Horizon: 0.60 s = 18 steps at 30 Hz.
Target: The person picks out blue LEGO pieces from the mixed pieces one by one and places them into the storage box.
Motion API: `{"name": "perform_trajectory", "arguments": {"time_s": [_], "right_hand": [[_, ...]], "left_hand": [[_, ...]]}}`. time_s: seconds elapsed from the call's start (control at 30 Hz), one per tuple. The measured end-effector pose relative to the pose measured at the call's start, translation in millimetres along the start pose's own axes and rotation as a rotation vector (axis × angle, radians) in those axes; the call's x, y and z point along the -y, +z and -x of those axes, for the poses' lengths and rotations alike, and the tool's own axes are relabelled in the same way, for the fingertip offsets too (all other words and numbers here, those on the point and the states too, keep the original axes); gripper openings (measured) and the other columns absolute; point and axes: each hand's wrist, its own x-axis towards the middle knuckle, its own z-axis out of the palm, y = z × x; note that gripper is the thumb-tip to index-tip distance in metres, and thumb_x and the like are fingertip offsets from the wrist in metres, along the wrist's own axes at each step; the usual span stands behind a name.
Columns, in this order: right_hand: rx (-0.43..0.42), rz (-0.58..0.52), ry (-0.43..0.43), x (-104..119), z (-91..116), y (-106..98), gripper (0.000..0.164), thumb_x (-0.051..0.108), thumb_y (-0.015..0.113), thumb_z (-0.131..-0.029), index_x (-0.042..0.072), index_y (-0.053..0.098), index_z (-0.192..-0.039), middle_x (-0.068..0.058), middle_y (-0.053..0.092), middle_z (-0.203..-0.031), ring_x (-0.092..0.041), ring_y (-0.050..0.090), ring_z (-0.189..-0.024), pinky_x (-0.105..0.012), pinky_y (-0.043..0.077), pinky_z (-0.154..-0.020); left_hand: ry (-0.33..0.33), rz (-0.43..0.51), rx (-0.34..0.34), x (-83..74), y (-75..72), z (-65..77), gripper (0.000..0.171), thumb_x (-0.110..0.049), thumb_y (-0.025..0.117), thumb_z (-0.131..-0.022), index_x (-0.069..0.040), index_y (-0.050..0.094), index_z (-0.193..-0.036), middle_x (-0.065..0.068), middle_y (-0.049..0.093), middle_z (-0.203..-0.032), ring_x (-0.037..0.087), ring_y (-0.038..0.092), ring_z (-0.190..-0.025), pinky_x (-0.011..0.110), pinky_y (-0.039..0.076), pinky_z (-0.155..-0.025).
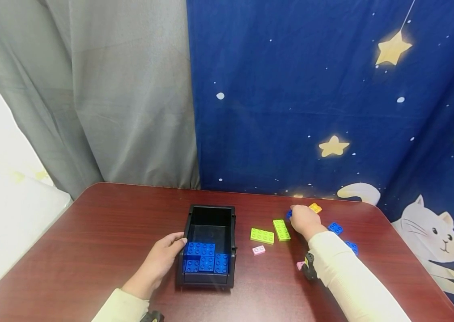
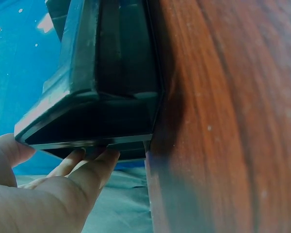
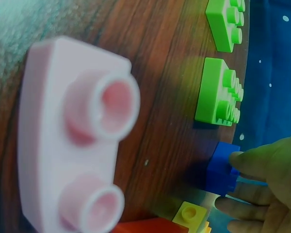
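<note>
Right hand (image 1: 305,220): thumb and fingers pinch a blue brick (image 3: 218,170), at lower right in the right wrist view. Thumb lies on its upper face there, fingers on the far side below. In the head view most of this brick is hidden; a small part shows at the hand's left edge, right of centre.

Left hand (image 1: 160,259): grips the left side wall of a black bin (image 1: 205,281), lower centre of the head view, thumb at the rim. Left wrist view agrees: thumb at one edge, fingers bent against the bin's side.

Bin rests upright on the table. Stacked blue bricks (image 1: 206,257) occupy its near end, lower in the frame.

Around the right hand, head view: yellow brick (image 1: 315,208) just beside, upper right of it; upright green brick (image 1: 281,230) to its left, flat-lying green brick (image 1: 262,235) further left; pink brick (image 1: 258,250) below that. Second pink piece (image 1: 300,265) partly covered by the wrist camera (image 1: 309,267). Two loose blue bricks (image 1: 335,228) right of the forearm. Red piece (image 3: 153,226) cut off at the bottom edge, right wrist view.

Outermost: reddish-brown table (image 1: 102,232); grey curtain (image 1: 130,89) upper left; starry blue curtain (image 1: 271,134) upper right.
</note>
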Motion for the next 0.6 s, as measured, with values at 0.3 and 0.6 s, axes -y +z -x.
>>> {"name": "perform_trajectory", "arguments": {"time_s": [0.3, 0.6], "right_hand": [[0.0, 0.002, -0.015, -0.9, -1.1, 1.0, 0.037, 0.002, 0.055, -0.089, -0.004, 0.059, -0.125, -0.026, 0.062, -0.119, -0.039, 0.061, -0.104, -0.055, 0.052, -0.087], [-0.011, -0.039, -0.014, 1.3, -0.1, -0.6, 0.036, 0.001, 0.06, -0.088, -0.005, 0.061, -0.123, -0.025, 0.063, -0.117, -0.038, 0.062, -0.101, -0.054, 0.052, -0.087]], "left_hand": [[-0.002, -0.005, -0.004, -0.1, 0.2, 0.6, 0.043, -0.017, 0.048, -0.1, 0.009, 0.048, -0.134, 0.029, 0.048, -0.138, 0.042, 0.041, -0.131, 0.057, 0.034, -0.107], [0.006, -0.003, -0.006, 0.7, 0.6, 0.3, 0.043, -0.018, 0.048, -0.1, 0.009, 0.048, -0.134, 0.029, 0.048, -0.137, 0.042, 0.042, -0.13, 0.056, 0.035, -0.107]]}}
